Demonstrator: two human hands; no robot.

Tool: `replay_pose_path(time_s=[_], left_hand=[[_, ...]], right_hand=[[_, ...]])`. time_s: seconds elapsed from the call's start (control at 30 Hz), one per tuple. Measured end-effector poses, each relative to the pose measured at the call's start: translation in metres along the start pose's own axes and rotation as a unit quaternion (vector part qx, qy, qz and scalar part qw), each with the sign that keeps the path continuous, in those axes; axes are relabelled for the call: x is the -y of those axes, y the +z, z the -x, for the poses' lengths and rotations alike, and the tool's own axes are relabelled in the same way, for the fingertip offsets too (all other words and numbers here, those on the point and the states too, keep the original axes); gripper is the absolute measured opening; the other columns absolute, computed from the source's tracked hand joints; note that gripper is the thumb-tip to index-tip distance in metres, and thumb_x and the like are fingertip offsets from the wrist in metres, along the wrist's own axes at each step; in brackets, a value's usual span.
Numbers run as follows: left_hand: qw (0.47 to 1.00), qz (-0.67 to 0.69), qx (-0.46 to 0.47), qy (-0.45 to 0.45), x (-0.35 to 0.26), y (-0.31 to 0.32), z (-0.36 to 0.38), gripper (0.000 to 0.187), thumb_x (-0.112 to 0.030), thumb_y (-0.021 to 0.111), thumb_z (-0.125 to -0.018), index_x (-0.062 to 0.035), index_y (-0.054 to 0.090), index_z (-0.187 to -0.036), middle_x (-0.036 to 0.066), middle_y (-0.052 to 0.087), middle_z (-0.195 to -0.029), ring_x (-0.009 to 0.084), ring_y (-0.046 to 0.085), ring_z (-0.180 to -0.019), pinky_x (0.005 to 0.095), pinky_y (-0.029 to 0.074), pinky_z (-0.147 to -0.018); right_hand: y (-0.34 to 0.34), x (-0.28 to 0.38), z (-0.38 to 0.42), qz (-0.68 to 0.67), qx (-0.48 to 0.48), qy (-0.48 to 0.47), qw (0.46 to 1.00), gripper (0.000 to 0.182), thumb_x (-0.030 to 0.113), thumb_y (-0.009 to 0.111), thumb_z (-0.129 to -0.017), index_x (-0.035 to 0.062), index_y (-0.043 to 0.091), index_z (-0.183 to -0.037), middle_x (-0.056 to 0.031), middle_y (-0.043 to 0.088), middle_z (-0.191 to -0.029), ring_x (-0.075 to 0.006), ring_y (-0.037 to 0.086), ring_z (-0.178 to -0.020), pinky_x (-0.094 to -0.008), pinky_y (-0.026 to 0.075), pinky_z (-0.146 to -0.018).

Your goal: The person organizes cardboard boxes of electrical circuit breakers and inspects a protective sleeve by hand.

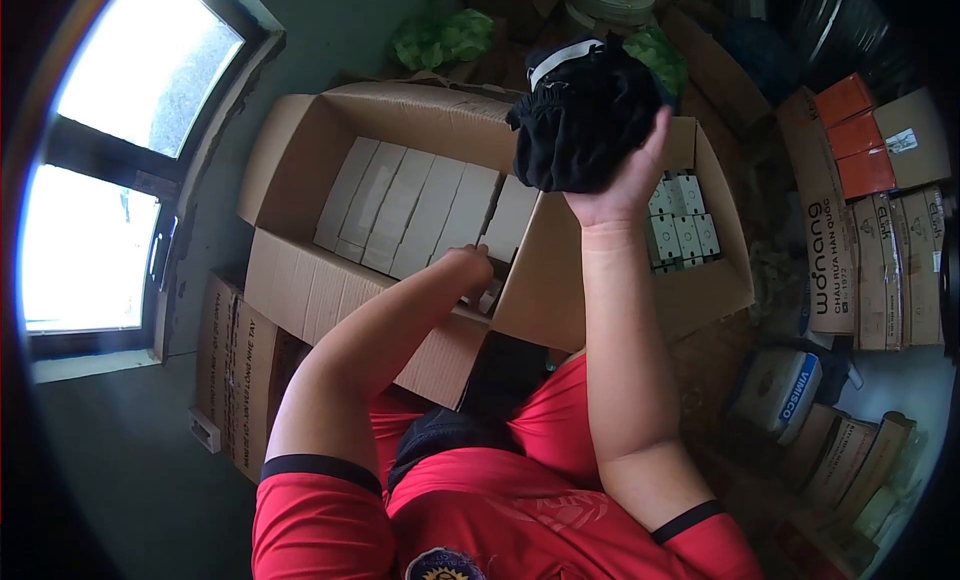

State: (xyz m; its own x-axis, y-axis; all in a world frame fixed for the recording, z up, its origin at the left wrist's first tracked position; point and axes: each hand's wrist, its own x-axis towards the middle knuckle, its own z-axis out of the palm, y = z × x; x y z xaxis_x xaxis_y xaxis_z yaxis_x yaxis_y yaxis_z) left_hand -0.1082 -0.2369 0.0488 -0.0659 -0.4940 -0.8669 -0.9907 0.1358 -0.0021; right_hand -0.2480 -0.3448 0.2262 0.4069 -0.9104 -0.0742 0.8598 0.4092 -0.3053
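Observation:
My right hand (618,188) is raised over the cartons, palm up, with a bunched black cloth (582,115) in its grip. The cloth has a gathered edge and a white band near its top. Inside the large open carton (320,295) is a row of long white boxes (405,210). My left hand (470,270) reaches in at the near right end of this row, fingers curled by a box's end; what they grip is hidden. Small white boxes with round marks (684,220) sit in a second open carton (722,280) to the right.
A window (110,220) is at the left, with a brown carton (235,370) below it. Cartons (830,250) and orange boxes (850,130) are stacked at the right, above a Vimisco box (780,390). Green plastic bags (440,40) lie at the back.

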Motion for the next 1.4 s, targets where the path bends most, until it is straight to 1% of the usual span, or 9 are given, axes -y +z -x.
replay_pose_path(time_s=[0.4,0.57,0.67,0.9,0.97,1.0,1.07,1.17,1.4], left_hand=[[0.967,0.207,-0.04,0.146,0.059,-0.005,-0.011,0.043,-0.032,0.077,-0.086,-0.0037,0.067,-0.117,0.012,0.071,-0.111,0.0263,0.067,-0.102,0.039,0.053,-0.09],[0.751,0.622,-0.16,0.154,0.079,-0.02,0.091,0.047,-0.035,0.064,-0.099,-0.0003,0.059,-0.13,0.012,0.067,-0.117,0.0196,0.065,-0.103,0.0339,0.053,-0.091],[0.566,0.75,-0.313,0.137,0.087,-0.015,0.133,0.047,-0.035,0.058,-0.103,0.0029,0.059,-0.13,0.011,0.067,-0.117,0.0165,0.063,-0.103,0.0316,0.052,-0.091],[0.462,0.723,-0.471,0.205,0.087,0.002,0.191,0.039,-0.034,0.054,-0.106,0.0018,0.068,-0.111,0.0,0.068,-0.093,0.0074,0.06,-0.084,0.0255,0.049,-0.078],[0.399,0.735,-0.496,0.232,0.072,-0.002,0.201,0.034,-0.031,0.056,-0.105,0.0012,0.068,-0.108,0.001,0.069,-0.092,0.0075,0.063,-0.084,0.0248,0.05,-0.077],[0.369,0.738,-0.514,0.234,0.063,-0.005,0.211,0.032,-0.029,0.057,-0.105,0.0009,0.068,-0.107,0.002,0.07,-0.091,0.0078,0.065,-0.084,0.0246,0.051,-0.077],[0.349,0.779,-0.471,0.222,0.068,0.007,0.221,0.03,-0.031,0.059,-0.101,-0.0026,0.064,-0.112,0.002,0.069,-0.097,0.0097,0.067,-0.087,0.0264,0.054,-0.077],[0.267,0.768,-0.544,0.208,0.044,0.014,0.212,0.02,-0.03,0.054,-0.103,-0.0106,0.055,-0.108,-0.001,0.053,-0.089,0.0083,0.056,-0.079,0.0253,0.047,-0.07],[0.47,0.544,-0.695,0.011,-0.002,0.036,0.202,0.049,-0.03,0.047,-0.109,-0.0058,0.036,-0.15,0.012,0.064,-0.111,0.0221,0.065,-0.099,0.0338,0.051,-0.088]], right_hand=[[-0.017,0.001,-0.012,0.078,0.039,0.027,0.996,0.047,0.033,0.066,-0.096,0.004,0.059,-0.131,-0.0104,0.066,-0.12,-0.0235,0.067,-0.104,-0.039,0.058,-0.087],[-0.017,-0.001,-0.015,-0.002,0.116,-0.013,0.993,0.098,0.086,0.038,-0.085,0.0117,0.044,-0.149,-0.0156,0.058,-0.141,-0.0357,0.062,-0.121,-0.0534,0.053,-0.101],[-0.018,-0.005,-0.018,0.016,0.124,-0.026,0.992,0.1,0.087,0.038,-0.085,0.0106,0.044,-0.149,-0.0155,0.058,-0.14,-0.0362,0.062,-0.12,-0.053,0.053,-0.101],[0.001,-0.071,0.027,0.271,0.148,0.024,0.951,0.071,0.061,0.024,-0.106,0.0069,0.044,-0.147,-0.011,0.058,-0.137,-0.0248,0.057,-0.127,-0.0398,0.046,-0.111],[-0.019,-0.101,0.039,0.414,0.277,0.036,0.866,0.051,0.035,0.061,-0.102,0.0066,0.05,-0.143,-0.0081,0.057,-0.139,-0.0226,0.052,-0.13,-0.0356,0.04,-0.111],[0.012,-0.094,0.053,0.568,0.381,-0.167,0.71,0.054,0.006,0.074,-0.086,0.0084,0.057,-0.137,-0.0075,0.059,-0.131,-0.0214,0.055,-0.122,-0.0348,0.042,-0.106],[0.023,-0.103,0.065,0.547,0.368,-0.175,0.731,0.059,0.004,0.075,-0.077,0.0138,0.059,-0.133,-0.016,0.063,-0.12,-0.0238,0.062,-0.111,-0.0347,0.048,-0.096],[0.015,-0.113,0.068,0.529,0.335,-0.154,0.764,0.049,-0.007,0.069,-0.076,0.0087,0.061,-0.122,-0.0059,0.065,-0.107,-0.0189,0.065,-0.098,-0.032,0.053,-0.088],[0.019,-0.119,0.087,0.24,0.069,0.087,0.964,0.025,0.024,0.063,-0.1,0.0029,0.06,-0.113,-0.007,0.067,-0.101,-0.0091,0.06,-0.071,-0.0239,0.05,-0.062]])
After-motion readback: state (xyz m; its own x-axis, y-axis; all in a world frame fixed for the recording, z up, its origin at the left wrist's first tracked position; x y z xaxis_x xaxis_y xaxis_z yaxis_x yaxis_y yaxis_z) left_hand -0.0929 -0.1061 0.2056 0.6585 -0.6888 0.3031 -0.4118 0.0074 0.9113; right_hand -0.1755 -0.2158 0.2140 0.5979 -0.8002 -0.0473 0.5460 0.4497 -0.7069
